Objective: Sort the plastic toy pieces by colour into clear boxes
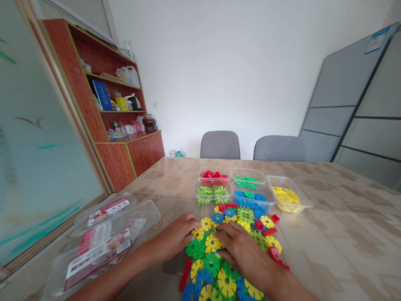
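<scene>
A loose heap of plastic building pieces lies on the table before me: yellow notched discs (227,282), green notched discs (211,264), blue notched discs (203,279), green lattice squares (245,214) and red pieces (186,274). My left hand (183,234) is at the heap's left edge, fingers bent and thumb apart, beside a yellow disc (198,233). Over the middle of the heap is my right hand (241,246), palm down with fingers apart, its fingertips near another yellow disc (213,243). The right hand hides pieces beneath it.
Behind the heap stand clear tubs of red pieces (214,175), light green lattice squares (213,195), green discs (247,181), blue discs (253,200) and yellow pieces (286,195). Clear lids (150,213) with printed labels lie at left. Two grey chairs (219,144) stand across the table.
</scene>
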Demonstrator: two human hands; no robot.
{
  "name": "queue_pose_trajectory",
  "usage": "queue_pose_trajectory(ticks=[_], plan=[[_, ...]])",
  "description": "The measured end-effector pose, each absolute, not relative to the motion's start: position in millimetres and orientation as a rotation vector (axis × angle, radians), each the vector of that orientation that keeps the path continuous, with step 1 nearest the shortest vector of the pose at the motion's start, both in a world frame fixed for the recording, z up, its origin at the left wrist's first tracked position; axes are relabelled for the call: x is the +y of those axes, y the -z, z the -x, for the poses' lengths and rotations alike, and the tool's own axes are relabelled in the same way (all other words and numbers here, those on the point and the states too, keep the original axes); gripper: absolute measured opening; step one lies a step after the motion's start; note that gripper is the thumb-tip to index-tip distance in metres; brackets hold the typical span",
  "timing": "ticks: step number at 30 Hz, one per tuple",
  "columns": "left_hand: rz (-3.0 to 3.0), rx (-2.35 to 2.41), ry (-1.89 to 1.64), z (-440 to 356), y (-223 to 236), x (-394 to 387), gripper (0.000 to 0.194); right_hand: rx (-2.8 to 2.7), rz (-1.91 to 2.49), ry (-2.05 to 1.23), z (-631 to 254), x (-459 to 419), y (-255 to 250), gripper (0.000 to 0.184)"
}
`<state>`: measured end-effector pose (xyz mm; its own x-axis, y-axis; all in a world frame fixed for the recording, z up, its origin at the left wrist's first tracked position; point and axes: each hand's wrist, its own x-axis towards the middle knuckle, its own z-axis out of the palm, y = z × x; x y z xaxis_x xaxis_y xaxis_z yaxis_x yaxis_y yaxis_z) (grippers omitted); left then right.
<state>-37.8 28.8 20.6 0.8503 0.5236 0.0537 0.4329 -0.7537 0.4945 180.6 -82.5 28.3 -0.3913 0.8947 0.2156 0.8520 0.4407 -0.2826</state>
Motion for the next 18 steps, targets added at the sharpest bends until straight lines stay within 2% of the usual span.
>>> queue_pose_trajectory(ticks=[5, 10, 14, 18], plan=[[-2.498, 0.785, -0.285, 37, -20, 32, 0.02, -2.412, 1.469, -0.129, -177, -81, -26, 0.009], [-2.448, 0.828, -0.335, 35, -27, 36, 0.009, -2.417, 1.517, -0.013, -185, -76, -26, 0.018], [-2.387, 0.749, -0.289, 40, -40, 35, 0.005, -2.217, 1.519, -0.276, -202, -76, -28, 0.023], [-2.274, 0.496, 0.047, 45, -52, 19, 0.02, -2.181, 1.445, -0.445, -197, -80, -25, 0.021]])
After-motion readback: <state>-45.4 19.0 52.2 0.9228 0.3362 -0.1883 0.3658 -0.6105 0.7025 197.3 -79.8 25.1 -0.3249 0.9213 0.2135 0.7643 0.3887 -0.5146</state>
